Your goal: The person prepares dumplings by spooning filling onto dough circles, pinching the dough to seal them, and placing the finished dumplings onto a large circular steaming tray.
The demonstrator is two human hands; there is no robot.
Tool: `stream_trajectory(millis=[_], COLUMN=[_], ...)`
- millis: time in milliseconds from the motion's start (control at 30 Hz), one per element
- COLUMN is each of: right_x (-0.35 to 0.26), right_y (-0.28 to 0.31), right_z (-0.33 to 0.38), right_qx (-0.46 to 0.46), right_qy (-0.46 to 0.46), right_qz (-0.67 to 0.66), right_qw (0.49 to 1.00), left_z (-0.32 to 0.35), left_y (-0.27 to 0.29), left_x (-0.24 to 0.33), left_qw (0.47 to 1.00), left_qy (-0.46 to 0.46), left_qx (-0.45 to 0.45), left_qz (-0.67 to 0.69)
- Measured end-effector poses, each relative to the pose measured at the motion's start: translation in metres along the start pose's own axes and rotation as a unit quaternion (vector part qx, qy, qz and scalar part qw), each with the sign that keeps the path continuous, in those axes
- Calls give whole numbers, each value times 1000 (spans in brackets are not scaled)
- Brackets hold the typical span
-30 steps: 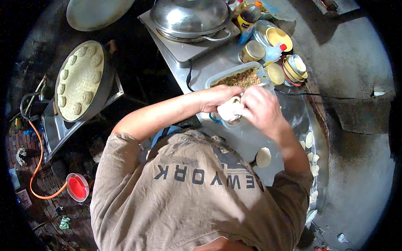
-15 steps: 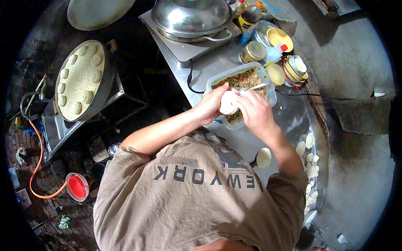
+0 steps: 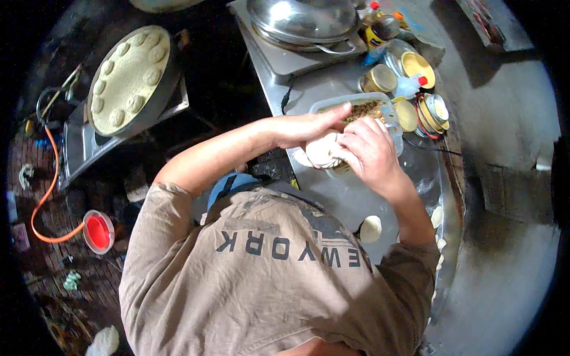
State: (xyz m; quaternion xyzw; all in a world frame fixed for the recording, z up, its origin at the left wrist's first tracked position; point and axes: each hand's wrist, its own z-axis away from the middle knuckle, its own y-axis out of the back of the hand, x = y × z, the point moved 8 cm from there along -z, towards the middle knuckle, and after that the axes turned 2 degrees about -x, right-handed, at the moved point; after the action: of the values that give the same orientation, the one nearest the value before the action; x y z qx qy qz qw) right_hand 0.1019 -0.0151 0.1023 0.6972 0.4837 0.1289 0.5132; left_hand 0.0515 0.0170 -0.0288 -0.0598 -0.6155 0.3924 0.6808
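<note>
A pale, pleated stuffed bun (image 3: 324, 151) is between my two hands, over the near side of a clear plastic tub (image 3: 396, 132) of chopped filling (image 3: 367, 111). My left hand (image 3: 309, 129) cradles the bun from the left, its thumb stretched over the tub and its lower fingers partly hidden behind the dough. The fingertips of my right hand (image 3: 373, 153) are bunched against the bun's right side, pinching its folds. A round dough wrapper (image 3: 371, 229) lies on the metal table (image 3: 341, 199), nearer my body.
More dough wrappers (image 3: 437, 217) line the table's right edge. A lidded wok (image 3: 303, 21) stands on a cooker at the back, with jars, bottles and stacked bowls (image 3: 433, 113) to its right. At left, a round steamer (image 3: 129, 80) holds several shaped buns.
The view has shifted, so the steamer and wok sit higher in the picture. My left thumb has straightened away from the bun, whose top now shows swirled folds. My right hand keeps pinching.
</note>
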Motion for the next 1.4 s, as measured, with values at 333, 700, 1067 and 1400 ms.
stream_trajectory(millis=[333,700,1067,1400], right_x=[4,-139,-223,-145], right_y=[-117,-320,-588,-540], right_z=[-43,-244,-515,-528], right_qx=[19,-186,-252,-154], right_qy=[-153,101,60,-65], right_qz=[-123,-159,-352,-339], right_qw=[980,964,900,926], left_z=[91,321,666,680], left_y=[83,226,311,417], left_x=[-72,-78,-107,39], left_qw=[841,782,527,589], left_qy=[-308,-358,-458,-104], left_qx=[218,276,642,582], left_qz=[388,430,317,-551])
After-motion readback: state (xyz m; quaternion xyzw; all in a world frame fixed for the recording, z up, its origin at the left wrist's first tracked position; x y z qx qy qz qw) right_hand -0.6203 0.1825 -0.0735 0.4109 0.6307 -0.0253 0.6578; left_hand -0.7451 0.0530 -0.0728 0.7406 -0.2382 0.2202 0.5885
